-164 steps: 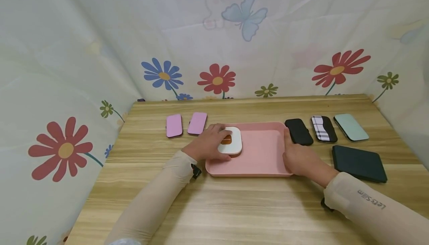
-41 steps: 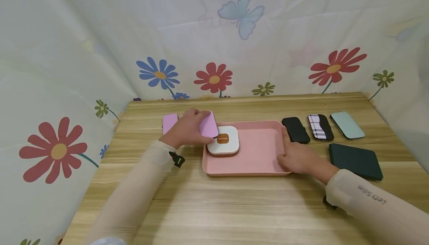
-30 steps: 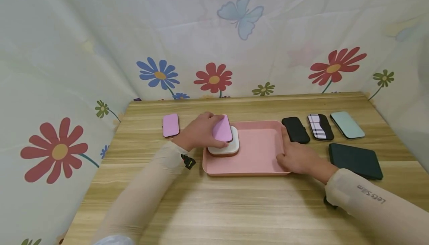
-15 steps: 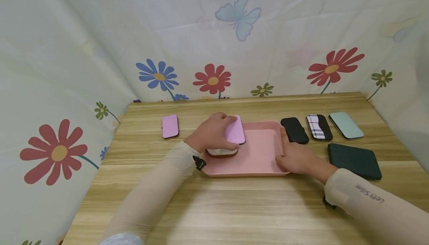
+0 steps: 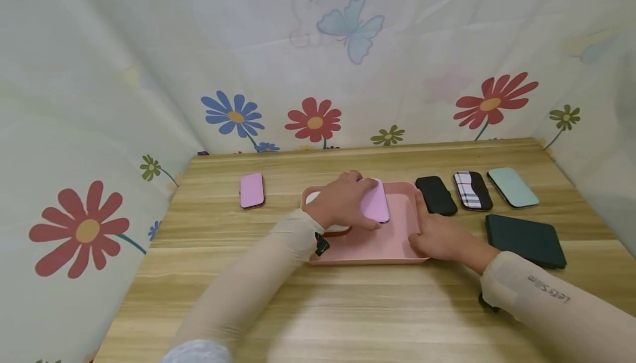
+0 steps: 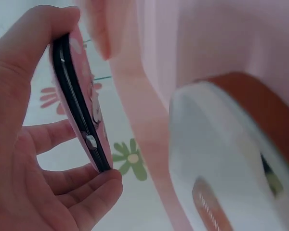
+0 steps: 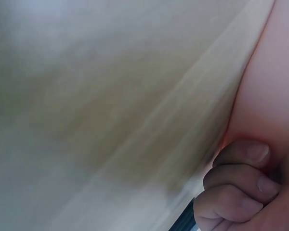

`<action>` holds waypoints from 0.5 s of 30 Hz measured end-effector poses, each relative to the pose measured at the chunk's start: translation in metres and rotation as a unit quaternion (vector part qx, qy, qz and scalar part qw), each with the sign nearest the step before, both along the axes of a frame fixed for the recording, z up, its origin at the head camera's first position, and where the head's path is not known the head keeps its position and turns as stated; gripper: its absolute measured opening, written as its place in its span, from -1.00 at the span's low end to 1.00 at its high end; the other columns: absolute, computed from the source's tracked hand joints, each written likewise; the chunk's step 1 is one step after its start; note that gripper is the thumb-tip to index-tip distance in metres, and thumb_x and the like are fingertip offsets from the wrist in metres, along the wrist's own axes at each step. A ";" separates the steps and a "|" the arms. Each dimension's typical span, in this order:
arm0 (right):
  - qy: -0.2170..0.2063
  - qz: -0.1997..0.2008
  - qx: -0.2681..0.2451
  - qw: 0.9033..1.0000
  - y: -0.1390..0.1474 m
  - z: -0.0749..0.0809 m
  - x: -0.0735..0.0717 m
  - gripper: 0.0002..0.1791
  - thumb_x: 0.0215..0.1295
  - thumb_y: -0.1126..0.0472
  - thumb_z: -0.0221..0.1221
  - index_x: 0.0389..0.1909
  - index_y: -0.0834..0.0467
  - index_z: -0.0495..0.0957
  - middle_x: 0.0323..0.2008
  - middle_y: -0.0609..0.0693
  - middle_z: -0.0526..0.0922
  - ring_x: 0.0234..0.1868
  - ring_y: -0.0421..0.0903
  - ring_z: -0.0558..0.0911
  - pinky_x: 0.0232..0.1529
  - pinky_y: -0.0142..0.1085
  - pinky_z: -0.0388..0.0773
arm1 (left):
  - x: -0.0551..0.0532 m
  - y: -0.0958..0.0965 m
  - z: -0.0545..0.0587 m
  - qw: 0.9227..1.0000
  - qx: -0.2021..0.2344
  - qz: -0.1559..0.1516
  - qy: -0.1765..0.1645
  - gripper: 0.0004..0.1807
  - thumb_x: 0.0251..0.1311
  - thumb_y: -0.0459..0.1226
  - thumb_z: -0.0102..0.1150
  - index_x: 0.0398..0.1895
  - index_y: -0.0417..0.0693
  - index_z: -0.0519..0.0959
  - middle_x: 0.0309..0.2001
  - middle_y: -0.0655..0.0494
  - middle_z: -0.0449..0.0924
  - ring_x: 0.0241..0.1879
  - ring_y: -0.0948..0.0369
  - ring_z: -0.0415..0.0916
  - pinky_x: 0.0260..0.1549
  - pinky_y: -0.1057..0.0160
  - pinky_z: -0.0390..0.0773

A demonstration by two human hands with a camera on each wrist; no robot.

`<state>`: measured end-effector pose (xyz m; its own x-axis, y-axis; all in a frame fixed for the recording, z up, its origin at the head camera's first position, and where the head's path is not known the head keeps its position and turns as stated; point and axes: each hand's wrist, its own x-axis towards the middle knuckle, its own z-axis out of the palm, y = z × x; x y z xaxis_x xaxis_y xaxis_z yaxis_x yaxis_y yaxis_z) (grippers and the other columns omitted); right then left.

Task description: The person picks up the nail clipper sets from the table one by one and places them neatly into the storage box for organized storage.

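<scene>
Between thumb and fingers, my left hand grips a slim pink clasp case by its edges, over the middle of a pink tray. The left wrist view shows the case edge-on, with a black rim, a small metal catch and a printed face. A white square box with a brown base and brown label sits in the tray's left end, partly behind that hand in the head view. My right hand holds the tray's right rim; its fingers curl against the outer wall.
Another pink case lies at the back left of the wooden table. To the right of the tray are a black case, a plaid-and-black case, a mint case and a larger dark green case. A flowered curtain hangs behind.
My left hand has let go of the white box in the tray, taken a pink case from the table and carried it rightward past the box. The right hand stays at the rim.
</scene>
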<state>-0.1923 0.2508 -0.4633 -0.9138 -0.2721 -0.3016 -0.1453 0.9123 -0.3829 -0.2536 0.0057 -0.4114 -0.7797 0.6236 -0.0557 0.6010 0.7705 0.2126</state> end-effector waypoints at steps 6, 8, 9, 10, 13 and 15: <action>-0.007 0.004 -0.014 1.000 0.002 0.000 0.000 0.19 0.26 0.09 0.05 0.48 0.23 -0.74 -0.62 0.00 0.50 -0.68 -0.11 0.49 -0.65 -0.23 0.33 | -0.002 0.018 -0.009 0.999 -0.029 -0.016 0.004 0.01 -0.13 0.38 0.36 0.43 0.21 0.36 0.20 0.10 0.39 0.09 0.20 0.31 -0.12 0.26 0.54; -0.009 0.008 -0.015 1.000 0.003 0.001 -0.001 0.20 0.26 0.09 0.06 0.48 0.24 -0.74 -0.61 -0.01 0.50 -0.66 -0.12 0.50 -0.63 -0.24 0.34 | -0.002 0.024 -0.011 0.999 -0.035 -0.018 -0.002 0.01 -0.13 0.37 0.35 0.43 0.21 0.35 0.19 0.11 0.37 0.08 0.20 0.29 -0.13 0.26 0.54; -0.011 0.010 -0.015 1.000 0.003 0.001 -0.001 0.21 0.25 0.09 0.06 0.48 0.24 -0.74 -0.61 -0.02 0.51 -0.65 -0.13 0.50 -0.62 -0.24 0.35 | -0.002 0.026 -0.012 0.999 -0.040 -0.020 -0.004 0.01 -0.13 0.37 0.35 0.43 0.22 0.35 0.18 0.11 0.37 0.08 0.21 0.28 -0.14 0.26 0.54; -0.013 0.011 -0.016 1.000 0.003 0.002 -0.001 0.21 0.24 0.09 0.07 0.48 0.25 -0.74 -0.60 -0.02 0.52 -0.64 -0.12 0.51 -0.62 -0.24 0.35 | -0.002 0.029 -0.013 0.999 -0.045 -0.023 -0.005 0.01 -0.13 0.36 0.35 0.43 0.22 0.34 0.18 0.11 0.36 0.07 0.21 0.28 -0.14 0.25 0.54; -0.018 0.014 -0.014 1.000 0.002 0.004 -0.001 0.22 0.22 0.07 0.07 0.48 0.27 -0.72 -0.59 -0.02 0.53 -0.64 -0.12 0.52 -0.62 -0.24 0.34 | -0.002 0.035 -0.014 0.998 -0.059 -0.032 -0.007 -0.01 -0.12 0.35 0.33 0.43 0.23 0.34 0.16 0.11 0.36 0.06 0.20 0.28 -0.15 0.22 0.53; -0.022 0.016 -0.011 1.000 0.001 0.006 -0.002 0.22 0.21 0.06 0.07 0.48 0.27 -0.71 -0.58 -0.02 0.53 -0.64 -0.12 0.51 -0.62 -0.24 0.32 | -0.002 0.039 -0.016 0.997 -0.068 -0.039 -0.001 -0.03 -0.11 0.36 0.32 0.41 0.24 0.35 0.13 0.12 0.37 0.03 0.20 0.29 -0.15 0.22 0.51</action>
